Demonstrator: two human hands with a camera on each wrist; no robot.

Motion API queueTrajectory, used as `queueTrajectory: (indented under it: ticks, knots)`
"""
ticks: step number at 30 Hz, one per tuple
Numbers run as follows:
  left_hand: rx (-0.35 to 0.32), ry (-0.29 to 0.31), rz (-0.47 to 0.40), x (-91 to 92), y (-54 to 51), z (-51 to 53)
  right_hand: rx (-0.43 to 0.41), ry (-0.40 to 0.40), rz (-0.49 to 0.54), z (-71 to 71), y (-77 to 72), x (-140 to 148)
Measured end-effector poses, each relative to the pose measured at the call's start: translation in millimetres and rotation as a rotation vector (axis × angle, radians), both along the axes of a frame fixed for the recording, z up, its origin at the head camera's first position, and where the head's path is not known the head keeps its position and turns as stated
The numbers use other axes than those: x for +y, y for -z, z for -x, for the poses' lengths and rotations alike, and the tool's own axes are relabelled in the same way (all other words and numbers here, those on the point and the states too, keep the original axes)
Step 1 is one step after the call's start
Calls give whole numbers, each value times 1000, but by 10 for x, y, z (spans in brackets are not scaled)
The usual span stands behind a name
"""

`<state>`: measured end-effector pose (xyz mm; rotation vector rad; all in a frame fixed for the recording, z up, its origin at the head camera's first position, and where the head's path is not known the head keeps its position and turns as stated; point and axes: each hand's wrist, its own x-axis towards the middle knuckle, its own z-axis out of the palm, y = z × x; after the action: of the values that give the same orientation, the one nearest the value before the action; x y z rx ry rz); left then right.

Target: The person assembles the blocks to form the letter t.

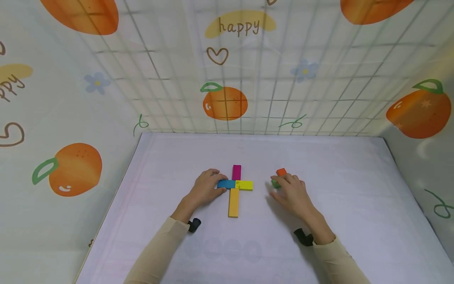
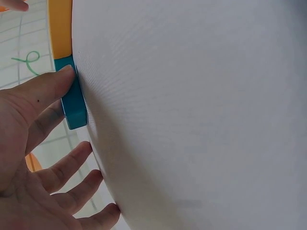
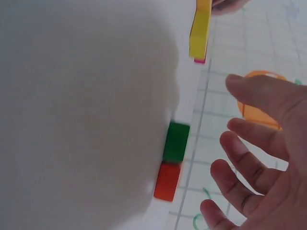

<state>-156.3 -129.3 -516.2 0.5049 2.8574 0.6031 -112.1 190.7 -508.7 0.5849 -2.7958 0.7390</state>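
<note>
Four coloured blocks form a cross shape: a blue block [image 1: 226,184] at left, a yellow block [image 1: 244,185] at right, a magenta block [image 1: 237,172] at the far side and a longer orange-yellow block [image 1: 233,202] nearest me. My left hand [image 1: 207,187] pinches the blue block between thumb and index finger, its other fingertips down by the table. To the right, my right hand [image 1: 292,195] hovers by a green block [image 3: 176,142] and a red-orange block [image 3: 167,181], which touch end to end. Its fingers are spread and loosely bent, apart from both blocks.
The blocks lie on a white table [image 1: 159,252] with raised sheets behind and beside it, printed with oranges. A wire grid shows through the back sheet [image 1: 170,106]. Black straps [image 1: 304,237] sit at both wrists.
</note>
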Motion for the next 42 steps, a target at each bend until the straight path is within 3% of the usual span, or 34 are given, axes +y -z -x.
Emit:
queueTrajectory:
  ticks: [9,19,42]
  knots:
    - [3,6,3,1,5,9,-44,21,-19,145,23,180]
    - [-2,-5,8,5,1,-1,-115,48,-57,223,95,193]
    - [-5,-7,9,5,-5,6,-106,53,-93,265,88,169]
